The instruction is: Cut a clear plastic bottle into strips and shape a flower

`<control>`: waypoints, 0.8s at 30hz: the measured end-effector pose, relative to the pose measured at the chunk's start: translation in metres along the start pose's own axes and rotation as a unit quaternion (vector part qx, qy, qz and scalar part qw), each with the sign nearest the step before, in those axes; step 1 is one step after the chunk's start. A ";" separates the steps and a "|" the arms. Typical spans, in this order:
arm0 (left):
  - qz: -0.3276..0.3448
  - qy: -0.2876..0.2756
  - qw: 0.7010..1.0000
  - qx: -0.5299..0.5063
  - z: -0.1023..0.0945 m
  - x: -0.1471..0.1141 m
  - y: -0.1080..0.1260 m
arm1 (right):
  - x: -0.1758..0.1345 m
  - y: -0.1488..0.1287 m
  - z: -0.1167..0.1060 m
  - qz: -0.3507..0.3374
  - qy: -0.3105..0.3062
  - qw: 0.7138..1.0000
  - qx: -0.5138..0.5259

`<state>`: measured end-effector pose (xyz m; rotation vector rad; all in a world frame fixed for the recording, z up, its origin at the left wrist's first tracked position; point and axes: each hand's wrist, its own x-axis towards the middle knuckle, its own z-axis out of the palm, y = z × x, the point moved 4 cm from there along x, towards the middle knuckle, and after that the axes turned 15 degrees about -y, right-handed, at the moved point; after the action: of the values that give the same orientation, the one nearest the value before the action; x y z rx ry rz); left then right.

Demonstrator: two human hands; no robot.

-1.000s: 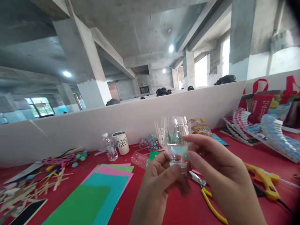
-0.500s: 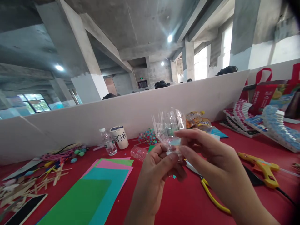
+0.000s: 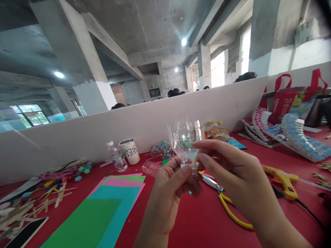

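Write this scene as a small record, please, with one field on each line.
surface: red table
held item: clear plastic piece, its upper part split into upright strips
left hand: grips the narrow base
right hand: fingers at the strips; whether they grip is unclear
near right hand: scissors with yellow handles; yellow glue gun
left side: coloured sheets, overlapping; wooden sticks
back: water bottle and white cup, side by side
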<state>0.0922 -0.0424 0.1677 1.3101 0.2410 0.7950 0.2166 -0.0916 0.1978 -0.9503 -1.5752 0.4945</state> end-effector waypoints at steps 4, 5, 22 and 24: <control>-0.009 0.012 1.000 0.019 -0.001 0.002 -0.001 | 0.002 0.004 -0.001 0.017 0.005 1.000 -0.006; -0.010 0.014 1.000 0.019 -0.002 0.003 0.000 | 0.003 0.005 -0.001 0.022 0.002 1.000 -0.003; -0.083 -0.039 0.996 0.022 -0.021 0.006 -0.010 | 0.008 0.009 -0.014 0.143 -0.069 0.986 -0.055; -0.095 -0.042 0.994 0.029 -0.022 0.007 -0.010 | 0.008 0.008 -0.017 0.152 -0.056 0.985 -0.057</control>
<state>0.0883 -0.0219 0.1539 1.3507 0.3188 0.5736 0.2356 -0.0836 0.2008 -1.2801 -1.5782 0.6851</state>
